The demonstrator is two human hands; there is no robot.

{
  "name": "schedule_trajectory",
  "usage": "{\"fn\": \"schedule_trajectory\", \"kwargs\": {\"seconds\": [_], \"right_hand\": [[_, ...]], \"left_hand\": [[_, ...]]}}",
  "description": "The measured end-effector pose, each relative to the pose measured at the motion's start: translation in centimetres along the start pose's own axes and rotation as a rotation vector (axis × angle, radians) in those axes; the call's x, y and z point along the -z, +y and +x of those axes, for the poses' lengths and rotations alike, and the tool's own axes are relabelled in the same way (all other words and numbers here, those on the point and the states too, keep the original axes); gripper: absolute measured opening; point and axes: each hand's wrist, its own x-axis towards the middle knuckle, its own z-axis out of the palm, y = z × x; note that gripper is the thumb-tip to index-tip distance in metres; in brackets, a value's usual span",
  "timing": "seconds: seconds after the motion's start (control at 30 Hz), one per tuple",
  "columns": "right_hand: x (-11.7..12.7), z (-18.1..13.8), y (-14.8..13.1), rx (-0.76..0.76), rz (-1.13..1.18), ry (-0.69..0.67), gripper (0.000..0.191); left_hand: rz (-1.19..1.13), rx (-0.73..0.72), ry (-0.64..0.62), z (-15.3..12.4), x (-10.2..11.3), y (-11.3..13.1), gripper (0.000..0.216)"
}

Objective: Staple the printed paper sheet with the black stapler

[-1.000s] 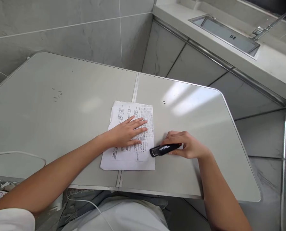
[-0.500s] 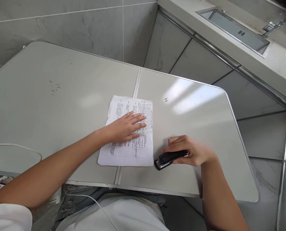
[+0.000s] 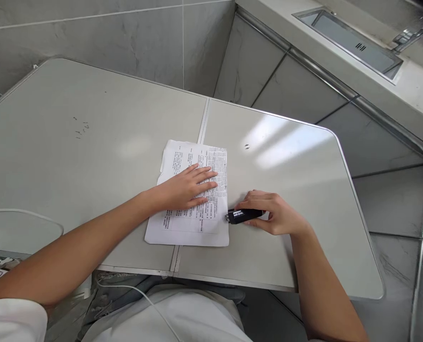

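Note:
Printed sheets of paper (image 3: 188, 230) lie across the seam of the folding table, with a ragged left edge. My left hand (image 3: 190, 187) rests flat on the print, its fingers spread toward the right edge. In my right hand (image 3: 270, 211) is a black stapler (image 3: 245, 216), gripped with thumb and fingers around its body. The stapler's front end meets the right edge of the paper, below the middle. Whether the sheet's edge is inside its jaws I cannot tell.
The pale table (image 3: 126, 114) has a metal rim and a centre seam. Small dark marks (image 3: 247, 147) show on its right half. A white cable (image 3: 26, 213) crosses the left side. Beyond stand tiled walls and a counter with a sink (image 3: 350, 42) at the upper right.
My right hand has moved the stapler up and turned it more level, bringing its front end from the paper's lower right corner to its right edge. My left hand stays put.

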Motion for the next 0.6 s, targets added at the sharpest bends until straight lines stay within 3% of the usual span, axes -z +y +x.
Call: {"fn": "schedule_trajectory", "kwargs": {"seconds": [0.33,0.6], "right_hand": [[-1.4,0.7,0.1,0.037,-0.161,0.064,0.047],[-1.8,0.7,0.8,0.073,-0.322,0.117,0.058]], "left_hand": [[-0.175,-0.191,0.075,-0.1,0.7,-0.1,0.025],[-0.289,-0.272,-0.031,-0.5,1.9,-0.4,0.054]]}}
